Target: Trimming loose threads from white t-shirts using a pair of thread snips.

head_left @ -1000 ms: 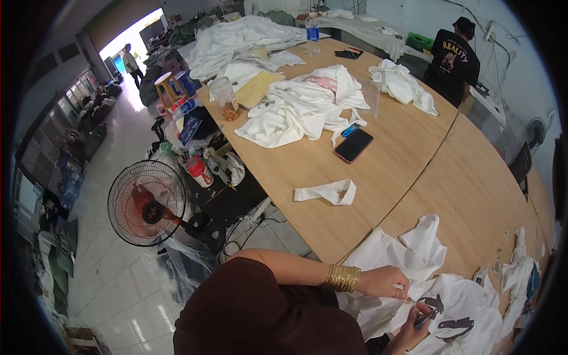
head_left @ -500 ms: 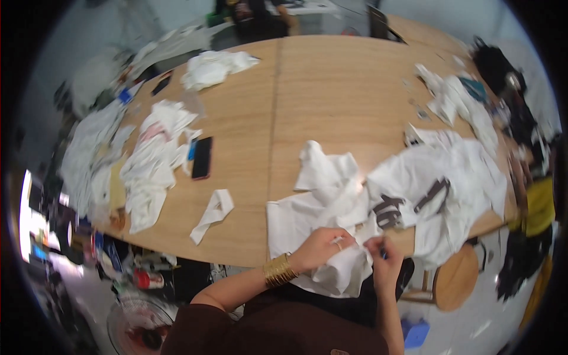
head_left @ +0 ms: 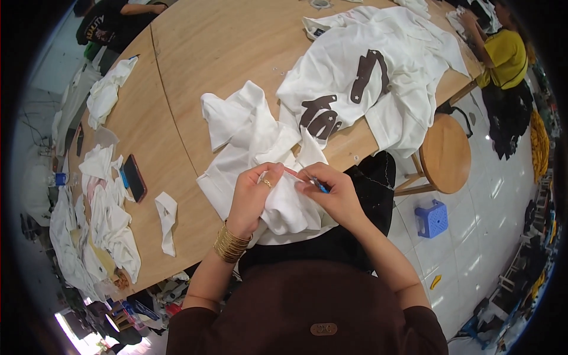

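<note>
A crumpled white cloth is being pinched by the left hand; a small, half-hidden blue object is being gripped by the right hand, just beside; beneath both, the cloth is being borne by black-clothed lap and light-wood bench, its long axis running forward-left.

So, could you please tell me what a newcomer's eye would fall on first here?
Probably the gold bangles on the left wrist, just below the left hand, which pinches white cloth at the near edge of the wooden table. Next, perhaps, the white garment with dark brown print lying farther right on the table, then the blue plastic stool on the floor at right.
</note>
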The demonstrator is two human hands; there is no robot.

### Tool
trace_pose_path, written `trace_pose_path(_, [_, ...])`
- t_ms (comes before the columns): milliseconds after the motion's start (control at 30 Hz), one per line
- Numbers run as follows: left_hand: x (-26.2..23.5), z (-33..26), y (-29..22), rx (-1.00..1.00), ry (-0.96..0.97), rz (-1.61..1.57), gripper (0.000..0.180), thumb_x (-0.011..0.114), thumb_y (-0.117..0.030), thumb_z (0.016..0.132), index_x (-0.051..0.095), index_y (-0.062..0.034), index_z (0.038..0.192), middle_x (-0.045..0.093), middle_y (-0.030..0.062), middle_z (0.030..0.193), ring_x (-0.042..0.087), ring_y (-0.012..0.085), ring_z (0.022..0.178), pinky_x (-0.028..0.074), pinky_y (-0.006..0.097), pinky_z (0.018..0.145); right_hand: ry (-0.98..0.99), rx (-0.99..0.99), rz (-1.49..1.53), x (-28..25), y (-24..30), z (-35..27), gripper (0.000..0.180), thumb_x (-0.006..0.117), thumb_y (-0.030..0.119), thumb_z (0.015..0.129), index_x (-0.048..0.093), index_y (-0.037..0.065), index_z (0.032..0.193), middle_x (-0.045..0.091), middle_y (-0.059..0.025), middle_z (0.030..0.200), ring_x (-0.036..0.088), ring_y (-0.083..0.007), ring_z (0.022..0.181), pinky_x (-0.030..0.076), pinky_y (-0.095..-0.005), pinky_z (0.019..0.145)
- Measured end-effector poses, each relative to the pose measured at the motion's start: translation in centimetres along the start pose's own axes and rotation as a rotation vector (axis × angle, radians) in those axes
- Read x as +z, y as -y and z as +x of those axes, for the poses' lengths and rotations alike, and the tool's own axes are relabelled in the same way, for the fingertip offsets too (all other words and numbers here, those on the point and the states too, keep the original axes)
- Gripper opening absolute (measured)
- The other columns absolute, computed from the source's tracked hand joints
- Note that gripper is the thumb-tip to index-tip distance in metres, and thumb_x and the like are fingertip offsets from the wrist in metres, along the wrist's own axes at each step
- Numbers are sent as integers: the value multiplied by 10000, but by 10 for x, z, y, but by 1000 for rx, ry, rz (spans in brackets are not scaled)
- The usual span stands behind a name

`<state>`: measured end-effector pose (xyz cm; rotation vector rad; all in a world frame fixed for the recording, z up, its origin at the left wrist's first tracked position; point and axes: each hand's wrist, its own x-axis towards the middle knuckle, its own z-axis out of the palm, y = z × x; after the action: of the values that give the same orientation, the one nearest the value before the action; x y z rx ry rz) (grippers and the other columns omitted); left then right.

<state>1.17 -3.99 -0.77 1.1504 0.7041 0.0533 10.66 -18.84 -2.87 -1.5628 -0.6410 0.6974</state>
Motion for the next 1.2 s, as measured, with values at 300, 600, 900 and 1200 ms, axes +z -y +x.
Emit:
trace_pose_path(300, [9, -6, 0, 122, 107, 160, 201, 573, -177, 891, 642, 11, 874, 620, -17, 784, 518, 33, 713, 423, 187, 661, 67, 87, 56, -16, 18, -9, 159, 612, 144, 845, 594, -13, 827, 517, 35, 670, 412, -40, 651, 372, -210, 593])
trace_pose_path(600, [20, -2, -7, -56, 476, 456, 225, 583, -206, 882, 634, 13, 872, 586, -38, 725, 485, 20, 688, 417, 193, 629, -146, 309, 298, -66, 19, -62, 145, 548, 189, 903, 539, 59, 839, 421, 78, 661, 341, -8, 587, 270, -186, 505])
trace_pose_path(900, [51, 2, 15, -89, 575, 419, 298, 494, -230, 939, 605, 45, 902, 550, -48, 703, 451, 27, 650, 408, 195, 598, -213, 269, 54, -72, 14, -85, 200, 608, 197, 861, 566, 43, 981, 546, 34, 787, 479, -53, 716, 388, -210, 586])
trace_pose_path(1200, [47, 1, 5, -114, 654, 488, 241, 539, -216, 913, 605, 11, 867, 506, -48, 668, 414, 24, 620, 374, 209, 558, -290, 360, 249, -77, 8, -85, 156, 621, 163, 855, 614, 12, 815, 558, 44, 702, 466, -23, 655, 386, -200, 591])
